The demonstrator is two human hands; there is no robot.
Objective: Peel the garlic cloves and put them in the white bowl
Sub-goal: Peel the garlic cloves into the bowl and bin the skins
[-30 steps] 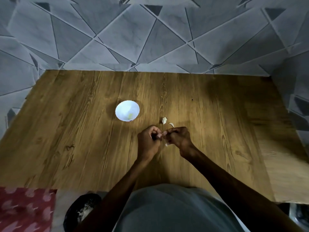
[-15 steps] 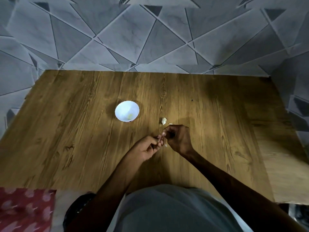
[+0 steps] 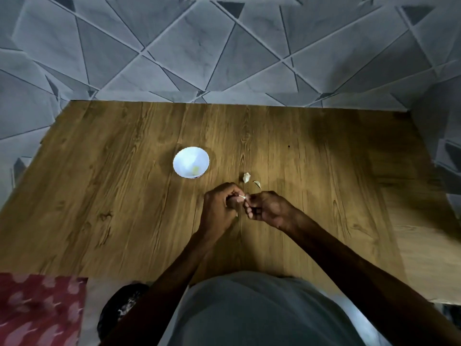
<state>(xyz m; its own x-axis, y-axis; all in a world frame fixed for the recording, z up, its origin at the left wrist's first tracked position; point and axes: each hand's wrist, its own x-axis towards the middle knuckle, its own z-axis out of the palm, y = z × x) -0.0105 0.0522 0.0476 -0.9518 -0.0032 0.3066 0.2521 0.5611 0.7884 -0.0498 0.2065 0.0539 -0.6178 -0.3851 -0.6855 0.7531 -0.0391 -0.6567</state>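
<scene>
Garlic clove (image 3: 242, 196) (mostly hidden), pinched between curled fingers (image 3: 233, 189) of left hand (image 3: 219, 209) and right hand (image 3: 270, 208)

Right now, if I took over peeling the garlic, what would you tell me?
The left hand and right hand both pinch one garlic clove between their fingertips, mid-peel.
The white bowl stands farther left with one yellowish piece inside: likely done.
Two pale garlic bits lie just beyond the hands; cloves or skins, cannot tell.
Left: finish this clove, drop it in the bowl, check those bits.
</scene>
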